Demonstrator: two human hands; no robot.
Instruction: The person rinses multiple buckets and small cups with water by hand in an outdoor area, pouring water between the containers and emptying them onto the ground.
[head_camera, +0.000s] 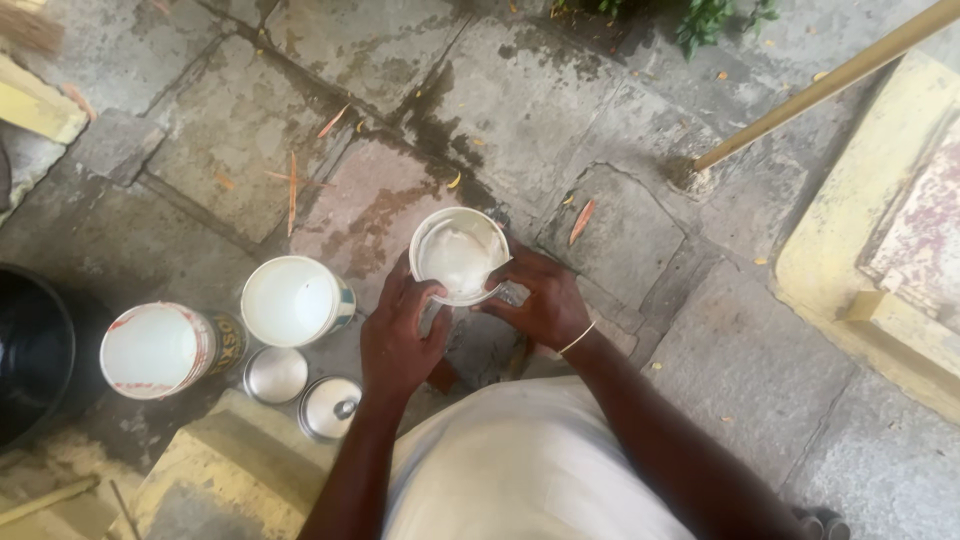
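My left hand (400, 335) and my right hand (540, 300) meet near the centre of the frame, both closed around a small white tub (460, 255). The left thumb hooks over the tub's lower left rim while the left fingers wrap its side. The right hand grips the lower right rim, fingers curled under it, and a thin bangle (577, 338) sits on that wrist. I see the tub's open mouth facing up toward me, its inside coated with something pale and smeared.

Just left of my left hand, in the middle left of the frame, stands an open white can (292, 300), also seen from above. Further left is a second white can (160, 350), tilted or lying so that its printed side shows. Below these two, toward the lower left, lie two round metal lids (275, 375), the right one with a small knob at its centre (330, 408). At the far left edge a dark round container (30, 350) is partly cut off.

All of this rests on grey stone paving (520, 110) with damp patches and scattered dry leaves. A yellowish pole (820, 85) slants across the upper right, and a yellow painted step (870, 230) fills the right edge. My white garment (520, 460) covers the bottom centre.
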